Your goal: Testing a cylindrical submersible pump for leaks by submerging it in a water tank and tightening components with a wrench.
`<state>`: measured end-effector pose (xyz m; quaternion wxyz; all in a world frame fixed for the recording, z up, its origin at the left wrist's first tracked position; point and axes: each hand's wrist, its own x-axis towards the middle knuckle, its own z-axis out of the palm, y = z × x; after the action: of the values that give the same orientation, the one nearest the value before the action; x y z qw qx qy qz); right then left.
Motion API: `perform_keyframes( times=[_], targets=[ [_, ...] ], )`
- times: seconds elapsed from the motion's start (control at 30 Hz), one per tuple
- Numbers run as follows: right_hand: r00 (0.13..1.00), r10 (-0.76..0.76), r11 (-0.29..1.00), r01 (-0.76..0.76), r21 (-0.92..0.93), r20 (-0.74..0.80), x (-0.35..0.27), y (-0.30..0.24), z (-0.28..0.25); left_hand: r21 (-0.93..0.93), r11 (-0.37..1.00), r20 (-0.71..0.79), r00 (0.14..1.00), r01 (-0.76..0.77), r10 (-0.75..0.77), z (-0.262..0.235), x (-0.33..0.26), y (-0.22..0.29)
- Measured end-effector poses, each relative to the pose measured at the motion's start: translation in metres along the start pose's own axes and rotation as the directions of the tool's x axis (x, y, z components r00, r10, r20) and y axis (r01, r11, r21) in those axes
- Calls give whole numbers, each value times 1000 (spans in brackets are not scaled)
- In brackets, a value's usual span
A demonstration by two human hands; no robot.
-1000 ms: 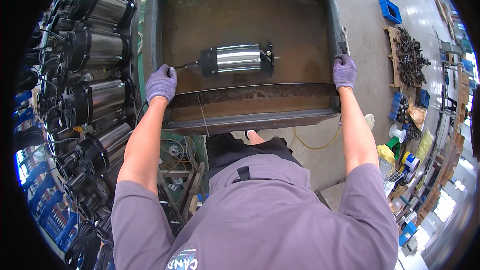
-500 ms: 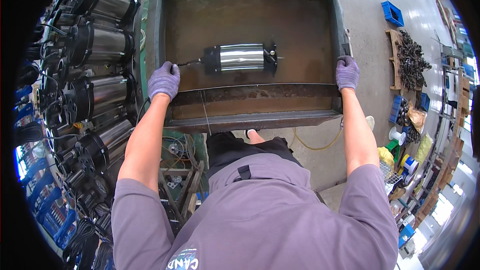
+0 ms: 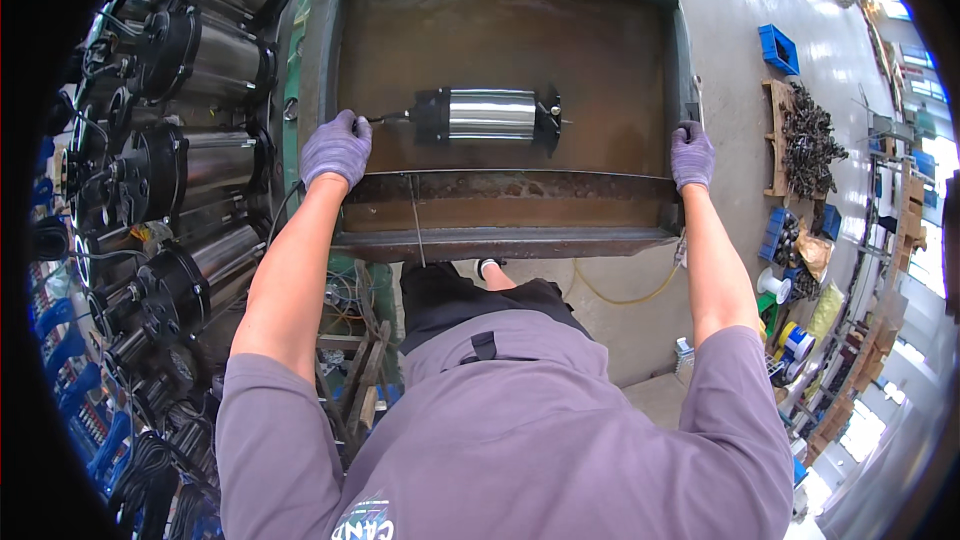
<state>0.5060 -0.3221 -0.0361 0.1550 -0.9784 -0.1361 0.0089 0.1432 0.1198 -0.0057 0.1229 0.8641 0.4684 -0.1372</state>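
A steel tank (image 3: 315,70) with brownish water (image 3: 500,30) stands in front of me. In it lies a motor-like unit (image 3: 490,114) with a shiny metal cylinder, black end caps and a thin shaft at its right end. A black cable (image 3: 390,118) runs from its left end to the tank's left rim. My left hand (image 3: 338,150), in a purple knitted glove, is closed on this cable at that rim. My right hand (image 3: 692,155), gloved alike, is closed round the right rim. Just beyond it a metal lever-like piece (image 3: 698,90) rests along the rim.
A dark crossbar (image 3: 520,183) spans the tank's near part. At left stand rows of similar shiny units (image 3: 215,165) with cables. Across the floor at right are a blue crate (image 3: 778,50) and a pallet (image 3: 778,135) heaped with dark parts. A yellowish hose (image 3: 630,298) hangs below the tank.
The whole view has shifted slightly. My left hand has moved a little farther in over the left rim, still on the cable. My right hand keeps its place on the right rim.
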Motion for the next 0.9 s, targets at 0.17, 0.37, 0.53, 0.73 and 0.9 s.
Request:
perform_keyframes(
  times=[0.17, 0.37, 0.53, 0.73, 0.9],
  targets=[
    [978, -128, 992, 129, 3, 162, 3, -34, 6, -13, 1000, 44, 999, -14, 15, -6, 2, 2],
    [741, -471, 882, 395, 257, 479, -9, -165, 26, -28, 1000, 94, 996, -8, 11, -5, 3, -7],
    [607, -409, 864, 497, 76, 682, -13, -210, 52, -75, 997, 127, 991, -30, 39, -7, 4, -5],
    [581, -183, 974, 214, 68, 793, -13, -217, 75, -88, 996, 173, 984, -22, 37, -10, 4, -7],
    [569, -114, 974, -98, 206, 814, -21, -202, 90, -119, 992, 169, 984, -38, 58, -10, 5, -9]
  ],
)
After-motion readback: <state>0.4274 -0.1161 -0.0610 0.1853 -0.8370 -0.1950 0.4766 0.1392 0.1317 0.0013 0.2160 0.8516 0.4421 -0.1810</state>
